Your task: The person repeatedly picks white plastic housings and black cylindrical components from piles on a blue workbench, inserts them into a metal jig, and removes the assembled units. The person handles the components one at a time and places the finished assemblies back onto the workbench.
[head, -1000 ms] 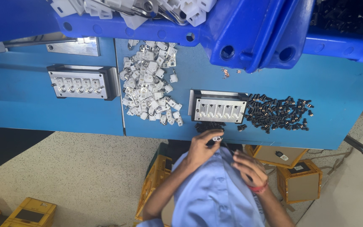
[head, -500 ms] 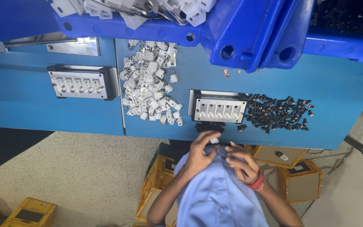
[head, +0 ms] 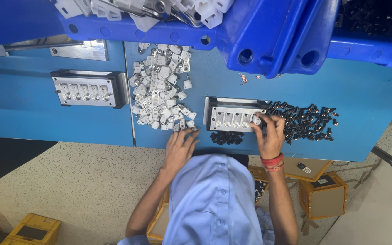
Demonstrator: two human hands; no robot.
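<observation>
At a blue workbench (head: 350, 109) seen from a head-worn camera, a person in a light blue shirt (head: 214, 199) reaches both bare arms forward over the table's near edge. From this single overhead view, the left hand (head: 180, 147) lies palm down at the lower edge of a heap of small white plastic parts (head: 159, 93), its fingers loosely spread and their tips touching the nearest pieces; nothing appears gripped in it. The left forearm runs back and outward to a bent elbow beside the shirt.

The right hand (head: 268, 134), with red bands (head: 272, 162) at the wrist, rests on the right end of a metal fixture block (head: 232, 119) that has a row of round sockets. Its fingers are curled downward, tips pinched together over the last socket; whether they hold a small part there cannot be told. The right forearm stretches nearly straight from the shoulder.

Just right of the fixture spreads a pile of small black parts (head: 307, 122), near the right hand's knuckles. A smaller cluster of black pieces (head: 225, 137) sits just below the fixture, between the two hands. A second, matching fixture block (head: 87, 88) stands well apart to the left. Blue bins (head: 268, 31) overhang the far side of the bench, and cardboard boxes (head: 325, 197) stand on the speckled floor below.
</observation>
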